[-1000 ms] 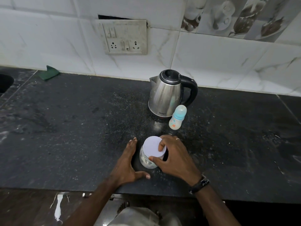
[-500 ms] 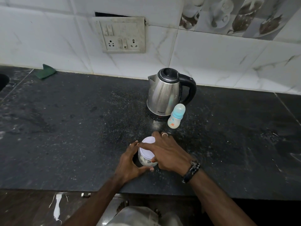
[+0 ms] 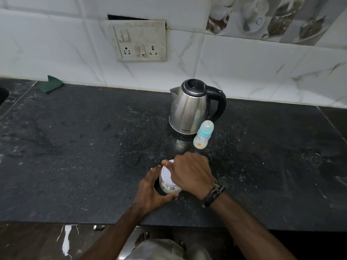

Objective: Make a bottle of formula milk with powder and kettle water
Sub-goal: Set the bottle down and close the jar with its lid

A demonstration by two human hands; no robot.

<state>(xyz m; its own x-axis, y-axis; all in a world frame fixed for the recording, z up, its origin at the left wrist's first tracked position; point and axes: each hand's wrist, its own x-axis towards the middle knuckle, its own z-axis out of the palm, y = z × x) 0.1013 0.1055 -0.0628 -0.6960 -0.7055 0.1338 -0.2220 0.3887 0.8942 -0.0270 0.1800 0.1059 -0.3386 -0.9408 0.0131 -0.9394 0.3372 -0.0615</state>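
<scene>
Left hand (image 3: 150, 192) grips my powder jar's (image 3: 169, 186) clear body near the counter's (image 3: 75, 156) front edge; right hand (image 3: 191, 173) clamps its white lid (image 3: 166, 172).

A: Which colours has the kettle (image 3: 189, 109)?
B: Silver steel, with a black lid and a black handle. The bottle (image 3: 203, 135) is white with a light blue collar and a small orange print.
A: And the jar (image 3: 169, 182)?
B: Clear, white powder inside, white lid. The surface (image 3: 75, 147) is black with pale speckles; the wall tiles (image 3: 244, 62) are white with grey veins.
</scene>
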